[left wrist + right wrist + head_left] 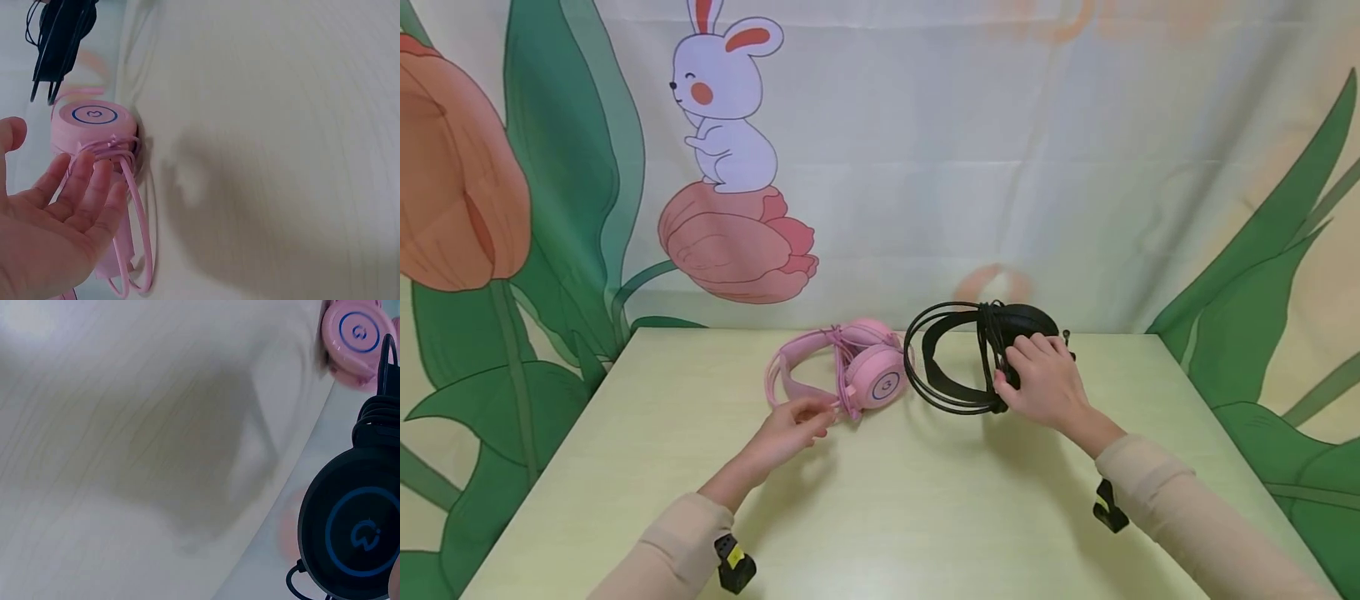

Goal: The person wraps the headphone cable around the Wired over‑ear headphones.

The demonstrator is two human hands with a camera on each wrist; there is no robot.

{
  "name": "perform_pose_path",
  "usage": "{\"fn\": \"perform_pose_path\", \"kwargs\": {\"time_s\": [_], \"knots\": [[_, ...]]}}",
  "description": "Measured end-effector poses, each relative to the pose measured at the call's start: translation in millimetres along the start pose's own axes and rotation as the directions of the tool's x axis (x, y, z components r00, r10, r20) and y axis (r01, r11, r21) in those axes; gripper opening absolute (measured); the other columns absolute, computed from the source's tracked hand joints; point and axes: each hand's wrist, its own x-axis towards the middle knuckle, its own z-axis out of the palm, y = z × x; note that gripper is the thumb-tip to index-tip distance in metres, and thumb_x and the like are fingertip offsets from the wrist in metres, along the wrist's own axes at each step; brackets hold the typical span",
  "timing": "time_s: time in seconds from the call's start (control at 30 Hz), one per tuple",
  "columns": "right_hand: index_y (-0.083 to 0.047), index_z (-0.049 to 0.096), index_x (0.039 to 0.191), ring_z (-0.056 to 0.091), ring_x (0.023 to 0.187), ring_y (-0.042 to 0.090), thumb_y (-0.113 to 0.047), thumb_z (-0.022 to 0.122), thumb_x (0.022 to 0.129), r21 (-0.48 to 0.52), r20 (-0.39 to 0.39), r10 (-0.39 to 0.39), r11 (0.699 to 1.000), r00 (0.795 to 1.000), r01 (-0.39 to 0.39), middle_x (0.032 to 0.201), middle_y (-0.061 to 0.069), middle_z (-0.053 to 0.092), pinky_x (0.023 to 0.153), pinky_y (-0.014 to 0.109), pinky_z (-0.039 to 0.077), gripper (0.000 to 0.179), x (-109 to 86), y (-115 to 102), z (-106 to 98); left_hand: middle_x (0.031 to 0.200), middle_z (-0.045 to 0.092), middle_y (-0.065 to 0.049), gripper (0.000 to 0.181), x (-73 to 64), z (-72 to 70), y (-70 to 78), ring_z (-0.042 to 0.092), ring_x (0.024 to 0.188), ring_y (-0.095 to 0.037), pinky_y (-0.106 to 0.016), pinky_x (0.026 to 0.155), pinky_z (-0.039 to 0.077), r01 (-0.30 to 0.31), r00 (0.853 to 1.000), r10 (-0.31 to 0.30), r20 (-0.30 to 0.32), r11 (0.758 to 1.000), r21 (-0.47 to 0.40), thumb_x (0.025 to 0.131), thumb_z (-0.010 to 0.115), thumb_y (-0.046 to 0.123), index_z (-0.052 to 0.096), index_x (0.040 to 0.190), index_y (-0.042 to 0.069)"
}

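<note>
Pink headphones [874,367] lie on the table near its back edge, their pink cable bundled around them. Beside their near side is my left hand [793,427]; the left wrist view shows its palm up and its fingers loosely extended in front of the pink cable [145,237]. Whether the fingertips touch it I cannot tell. My right hand [1047,382] grips black headphones [1028,320] by the ear cups and holds them above the table, a shadow beneath. Their black cable hangs in loops. In the right wrist view, the ear cup [347,481] bears a blue ring logo; the hand is mostly out of frame.
The pale wooden table [917,517] ends at a cloth backdrop [910,167] printed with a rabbit, tulips and leaves. Small black devices hang at both wrists, the left one [735,567] and the right one [1109,507].
</note>
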Motion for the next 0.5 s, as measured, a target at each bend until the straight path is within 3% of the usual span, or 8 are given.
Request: {"fn": "perform_pose_path", "kwargs": {"time_s": [0.27,0.5], "knots": [[-0.01,0.043,0.063,0.044,0.07,0.027,-0.032,0.042,0.08,-0.03,0.049,0.117,0.993,0.992,-0.115,0.069,0.003,0.046,0.073,0.044,0.038,0.028,-5.4,14.9,4.4,0.099,0.064,-0.008,0.031,-2.0,-7.6,-8.5,0.06,0.085,-0.016,-0.03,0.076,0.05,-0.022,1.0,0.019,0.025,0.991,0.128,0.09,0.056,0.02,0.058,0.112,-0.001],[-0.008,0.045,0.063,0.045,0.071,0.028,-0.032,0.044,0.08,-0.058,0.084,0.182,0.982,0.98,-0.177,0.068,0.005,0.047,0.075,0.044,0.037,0.03,-9.1,25.1,10.6,0.099,0.064,-0.009,0.029,-1.1,-7.6,-4.1,0.06,0.084,-0.016,-0.027,0.073,0.05,-0.072,0.996,0.061,0.06,0.979,0.192,0.088,0.058,0.017,0.059,0.11,-0.002]]}}
